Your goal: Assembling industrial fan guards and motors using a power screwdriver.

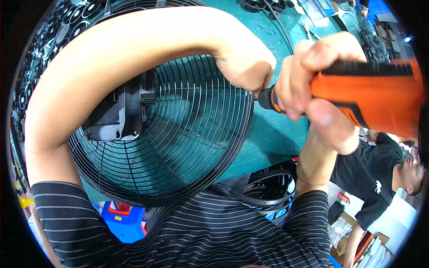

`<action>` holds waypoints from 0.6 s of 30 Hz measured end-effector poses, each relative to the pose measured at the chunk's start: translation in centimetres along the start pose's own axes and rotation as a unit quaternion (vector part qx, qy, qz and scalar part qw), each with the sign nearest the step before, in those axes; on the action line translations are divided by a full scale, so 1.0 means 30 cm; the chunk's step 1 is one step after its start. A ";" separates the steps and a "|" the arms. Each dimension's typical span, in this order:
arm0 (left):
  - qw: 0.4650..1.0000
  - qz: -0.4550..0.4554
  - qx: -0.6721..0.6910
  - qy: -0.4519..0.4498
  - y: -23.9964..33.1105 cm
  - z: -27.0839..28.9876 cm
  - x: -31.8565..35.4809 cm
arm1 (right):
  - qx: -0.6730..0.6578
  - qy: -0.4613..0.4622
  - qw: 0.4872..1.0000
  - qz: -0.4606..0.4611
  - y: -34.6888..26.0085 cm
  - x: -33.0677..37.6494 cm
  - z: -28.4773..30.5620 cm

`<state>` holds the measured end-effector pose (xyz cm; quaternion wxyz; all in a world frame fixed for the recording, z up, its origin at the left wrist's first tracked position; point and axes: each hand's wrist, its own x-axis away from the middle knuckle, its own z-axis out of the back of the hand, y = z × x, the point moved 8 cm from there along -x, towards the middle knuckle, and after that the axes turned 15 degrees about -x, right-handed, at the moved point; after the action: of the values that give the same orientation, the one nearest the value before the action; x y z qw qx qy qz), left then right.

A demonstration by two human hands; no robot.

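Observation:
A round black wire fan guard (196, 129) lies in front of me on the green tabletop, with a dark motor housing (117, 114) at its centre left. My left arm arches over it. My left hand (248, 67) is closed at the guard's right rim; its fingertips are mostly hidden. An orange and black power screwdriver (371, 96) is gripped in my right hand (317, 85), lying sideways with its nose pointing left. Its tip meets the rim just below my left fingers. The screw, if there is one, cannot be made out.
Several black fan parts (78, 27) crowd the far left. A cable (279, 22) crosses the green table (277, 134) at the back. Below the guard are a blue and red box (123, 221) and black rings (270, 190) by my lap. A person in black (373, 174) is at the right.

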<state>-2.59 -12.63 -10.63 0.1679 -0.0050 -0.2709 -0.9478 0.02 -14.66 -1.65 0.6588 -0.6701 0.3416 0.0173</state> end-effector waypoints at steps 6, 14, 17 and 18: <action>0.999 0.048 -0.016 -0.020 -0.034 -0.039 0.009 | 0.049 0.122 0.991 -0.006 0.011 0.085 0.078; 0.989 0.108 -0.069 -0.070 0.027 -0.041 0.003 | -0.139 0.056 0.988 0.034 -0.052 0.220 0.075; 0.940 0.145 -0.276 0.139 0.101 0.154 0.196 | -0.176 0.259 0.949 0.037 -0.092 0.355 0.110; 0.895 0.199 -0.345 0.202 0.131 0.211 0.310 | -0.150 0.262 0.953 0.032 -0.108 0.387 0.087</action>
<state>-10.62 -15.44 -2.28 0.3924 0.0755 0.1193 -0.9089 11.57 -17.70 -4.66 0.4373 -0.7306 0.5170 -0.0873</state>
